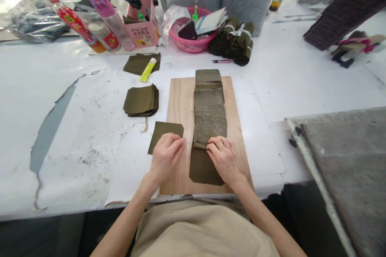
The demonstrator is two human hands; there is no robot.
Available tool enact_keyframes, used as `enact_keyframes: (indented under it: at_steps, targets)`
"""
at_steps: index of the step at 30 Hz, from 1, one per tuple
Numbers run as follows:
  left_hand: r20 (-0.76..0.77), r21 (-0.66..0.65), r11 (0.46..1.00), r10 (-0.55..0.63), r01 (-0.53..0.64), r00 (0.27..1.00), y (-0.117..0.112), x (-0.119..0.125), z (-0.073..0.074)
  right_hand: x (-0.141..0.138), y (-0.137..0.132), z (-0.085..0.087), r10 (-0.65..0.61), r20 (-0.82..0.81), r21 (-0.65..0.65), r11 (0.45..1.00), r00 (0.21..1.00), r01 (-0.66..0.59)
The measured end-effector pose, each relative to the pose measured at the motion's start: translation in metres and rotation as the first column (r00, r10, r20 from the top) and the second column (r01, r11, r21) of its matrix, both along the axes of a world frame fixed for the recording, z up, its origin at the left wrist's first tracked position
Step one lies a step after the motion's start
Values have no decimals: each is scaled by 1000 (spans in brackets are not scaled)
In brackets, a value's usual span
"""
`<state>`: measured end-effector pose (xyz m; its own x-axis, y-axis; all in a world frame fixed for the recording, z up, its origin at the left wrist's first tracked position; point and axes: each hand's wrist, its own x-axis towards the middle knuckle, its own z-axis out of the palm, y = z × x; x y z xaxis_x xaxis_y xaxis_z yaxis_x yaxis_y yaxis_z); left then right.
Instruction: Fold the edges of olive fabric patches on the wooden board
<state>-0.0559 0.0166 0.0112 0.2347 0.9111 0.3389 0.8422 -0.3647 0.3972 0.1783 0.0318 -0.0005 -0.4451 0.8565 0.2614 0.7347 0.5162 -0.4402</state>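
A wooden board [179,104] lies on the white table in front of me. A row of overlapping olive fabric pieces [209,108], their tops speckled and shiny, runs down its middle. My right hand [224,160] rests on the nearest plain olive piece [202,170] and pinches a folded edge of it at the row's near end. My left hand [165,156] lies with curled fingers on a single olive square [164,130] at the board's left edge, fingertips near the fold.
A stack of olive squares [141,100] lies left of the board, with a yellow glue tube [147,69] on more fabric behind. Bottles [75,22], a pink box [141,24], a pink basin [193,42], fabric rolls [233,40] and small scissors [221,61] stand behind. A grey felt pad [346,160] lies right.
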Motion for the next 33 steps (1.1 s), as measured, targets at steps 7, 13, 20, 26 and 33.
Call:
enact_keyframes:
  at_steps: [7,13,20,26,33]
  targets:
    - [-169,-165,950,-293,266,941,26,45,-2,5,3,-9,45,-35,27,999,998,-44]
    - [-128,-234,926,-332,297,934,39,30,0,24,6,-6,17,105,37,999,994,-21]
    - [-24,-227,899,-389,374,921,44,25,-2,39,8,-4,-26,123,24,999,992,23]
    - [-181,-166,892,-447,421,876,44,25,1,22,11,-3,73,75,-10,997,994,-73]
    - [-315,-189,898,-439,397,842,47,19,3,19,8,-10,45,31,-7,999,999,-44]
